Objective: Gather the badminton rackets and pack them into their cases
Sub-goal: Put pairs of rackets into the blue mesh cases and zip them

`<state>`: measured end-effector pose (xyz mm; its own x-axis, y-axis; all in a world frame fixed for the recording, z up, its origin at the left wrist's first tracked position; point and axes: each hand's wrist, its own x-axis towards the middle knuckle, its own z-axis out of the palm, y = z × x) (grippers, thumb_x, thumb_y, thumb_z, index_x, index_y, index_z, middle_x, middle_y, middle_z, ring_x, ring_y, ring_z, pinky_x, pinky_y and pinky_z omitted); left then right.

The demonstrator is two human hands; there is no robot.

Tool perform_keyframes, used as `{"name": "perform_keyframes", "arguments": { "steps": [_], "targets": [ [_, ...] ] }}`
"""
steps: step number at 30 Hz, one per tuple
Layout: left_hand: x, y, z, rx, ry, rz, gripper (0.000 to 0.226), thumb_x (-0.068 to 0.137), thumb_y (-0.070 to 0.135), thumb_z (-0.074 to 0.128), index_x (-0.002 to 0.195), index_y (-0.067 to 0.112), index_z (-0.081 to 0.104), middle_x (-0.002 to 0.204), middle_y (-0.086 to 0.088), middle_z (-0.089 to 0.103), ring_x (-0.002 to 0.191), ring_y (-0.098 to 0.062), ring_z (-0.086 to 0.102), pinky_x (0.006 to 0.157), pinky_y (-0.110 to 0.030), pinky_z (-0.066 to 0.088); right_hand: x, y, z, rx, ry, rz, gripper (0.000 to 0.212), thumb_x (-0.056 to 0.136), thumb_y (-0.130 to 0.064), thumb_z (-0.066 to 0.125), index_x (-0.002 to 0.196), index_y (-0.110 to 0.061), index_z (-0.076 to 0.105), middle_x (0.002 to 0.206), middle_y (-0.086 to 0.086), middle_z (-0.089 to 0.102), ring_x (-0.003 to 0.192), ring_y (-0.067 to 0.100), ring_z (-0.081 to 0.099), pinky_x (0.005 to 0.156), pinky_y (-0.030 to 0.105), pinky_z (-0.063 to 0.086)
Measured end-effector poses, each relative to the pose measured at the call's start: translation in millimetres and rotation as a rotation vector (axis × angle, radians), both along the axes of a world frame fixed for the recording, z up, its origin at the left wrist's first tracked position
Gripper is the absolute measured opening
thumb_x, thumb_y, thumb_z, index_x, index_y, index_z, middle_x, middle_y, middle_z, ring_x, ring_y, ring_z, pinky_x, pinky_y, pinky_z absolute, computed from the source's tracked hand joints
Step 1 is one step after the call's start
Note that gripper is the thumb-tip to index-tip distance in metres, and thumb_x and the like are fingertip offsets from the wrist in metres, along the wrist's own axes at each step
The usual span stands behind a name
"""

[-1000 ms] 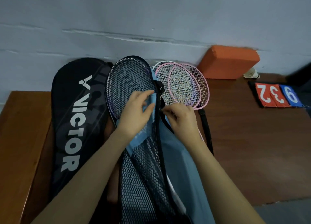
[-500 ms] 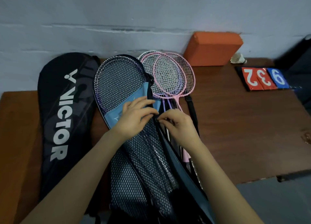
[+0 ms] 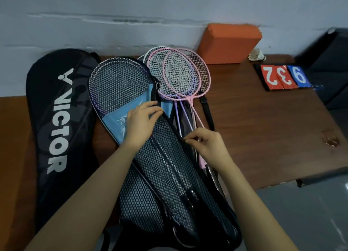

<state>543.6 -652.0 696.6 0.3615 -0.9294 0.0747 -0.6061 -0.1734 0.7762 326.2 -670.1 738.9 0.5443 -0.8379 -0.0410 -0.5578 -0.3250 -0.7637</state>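
Left hand [image 3: 140, 121] presses flat on the mesh case [image 3: 169, 167]; right hand [image 3: 206, 143] pinches, seemingly, its edge zipper.

Change since the earlier frames: my right hand [image 3: 208, 144] has travelled down the edge of the mesh racket case [image 3: 165, 167], from beside the racket heads to mid-shaft, fingers pinched at the zipper line. My left hand [image 3: 140, 125] now lies flat on the blue panel [image 3: 116, 117]. The view has swung right, exposing more table [image 3: 263, 128].

"VICTOR" on the black case [image 3: 56, 130]; "2 3 9" on score cards [image 3: 284, 77]
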Motion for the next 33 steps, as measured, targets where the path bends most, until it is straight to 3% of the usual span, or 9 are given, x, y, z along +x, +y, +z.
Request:
{"name": "perform_keyframes", "arguments": {
  "steps": [7,10,13,16,22,27,33],
  "targets": [
    [2.4,2.2,1.3,0.05,-0.118,0.007,0.024,0.092,0.031,0.053,0.108,0.021,0.068,0.129,-0.002,0.056,0.124,-0.025,0.043,0.104,-0.051,0.03,-19.1,25.9,-3.1,0.026,-0.016,-0.051,0.01,0.081,-0.006,0.069,0.082,-0.016,0.073,0.08,-0.008,0.068,0.073,0.001,0.059,0.066,0.009,0.04],
    [-9.7,22.4,13.5,0.095,-0.216,-0.222,0.03,0.093,0.03,0.051,0.122,0.029,0.057,0.143,0.004,0.04,0.137,-0.021,0.024,0.108,-0.048,0.014,-13.2,30.7,-4.3,0.028,-0.063,-0.061,0.011,0.081,-0.004,0.068,0.082,-0.014,0.072,0.079,-0.008,0.067,0.072,0.002,0.059,0.066,0.012,0.042],
    [-38.8,52.6,20.2,0.195,-0.176,-0.417,0.03,0.096,0.031,0.044,0.125,0.037,0.052,0.146,0.016,0.028,0.14,-0.012,0.008,0.109,-0.041,0.002,-12.2,29.8,-5.0,0.026,-0.092,-0.023,0.009,0.081,-0.003,0.068,0.083,-0.011,0.072,0.079,-0.004,0.068,0.072,0.002,0.06,0.067,0.011,0.043],
    [-56.8,63.2,21.6,0.213,-0.103,-0.357,0.022,0.096,0.029,0.045,0.108,0.033,0.063,0.136,0.018,0.044,0.137,-0.008,0.021,0.104,-0.035,0.008,-15.9,29.3,-6.1,-0.038,-0.05,0.073,0.007,0.082,-0.007,0.068,0.085,-0.012,0.072,0.083,-0.002,0.069,0.077,0.005,0.061,0.069,0.018,0.047],
    [-66.9,52.5,11.4,0.083,-0.263,-0.242,0.021,0.093,0.035,0.051,0.1,0.031,0.07,0.116,0.014,0.061,0.119,-0.012,0.043,0.094,-0.032,0.018,-34.1,37.0,-10.6,-0.039,-0.095,-0.03,0.011,0.081,-0.004,0.066,0.083,-0.013,0.072,0.074,-0.016,0.061,0.067,-0.003,0.055,0.065,0.014,0.044],
    [-86.7,57.9,-8.1,0.029,-0.223,-0.048,0.021,0.092,0.034,0.052,0.1,0.029,0.07,0.113,0.013,0.062,0.118,-0.014,0.043,0.094,-0.036,0.021,-75.1,55.1,-13.1,0.035,-0.074,-0.033,0.013,0.081,-0.003,0.066,0.081,-0.014,0.072,0.076,-0.013,0.065,0.072,0.006,0.062,0.068,0.026,0.051],
    [-100.6,65.0,-19.6,0.06,-0.228,0.084,0.022,0.093,0.031,0.052,0.101,0.024,0.071,0.116,0.006,0.062,0.12,-0.019,0.042,0.095,-0.04,0.024,-114.2,71.0,-12.7,0.093,-0.06,0.004,0.013,0.081,-0.001,0.067,0.082,-0.013,0.073,0.077,-0.016,0.066,0.07,-0.001,0.061,0.068,0.019,0.049]
  ]
}}
